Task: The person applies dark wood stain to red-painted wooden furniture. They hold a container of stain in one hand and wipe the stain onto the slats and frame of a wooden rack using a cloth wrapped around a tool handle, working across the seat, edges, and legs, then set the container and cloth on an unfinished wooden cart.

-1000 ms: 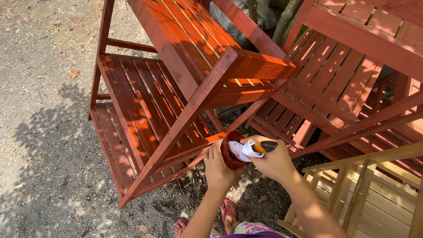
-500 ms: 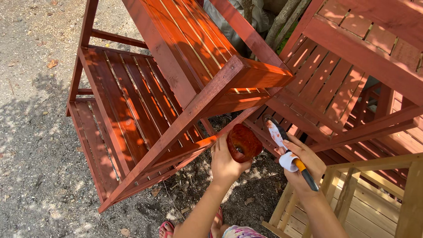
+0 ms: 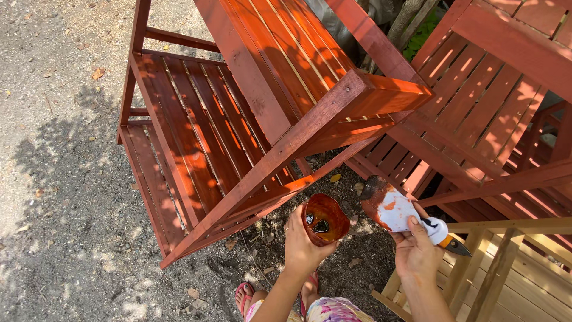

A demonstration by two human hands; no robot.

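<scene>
Gritty gravel ground (image 3: 65, 197) fills the left of the frame beneath a red-stained slatted wooden shelf rack (image 3: 238, 119). At lower centre, the left hand (image 3: 305, 247) wraps its fingers around a small round stain-coated cup (image 3: 325, 219). Just right, the right hand (image 3: 415, 253) grips a wide flat paintbrush (image 3: 396, 210) with stained bristles.

grey gravel ground (image 3: 53, 197), red slatted wooden shelf rack (image 3: 238, 119) standing on it, dry leaves (image 3: 97, 73) scattered

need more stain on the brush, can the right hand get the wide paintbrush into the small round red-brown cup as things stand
Probably yes: the right hand holds the wide paintbrush just beside the small round red-brown cup, whose open mouth the left hand tilts toward it, with nothing between.
</scene>
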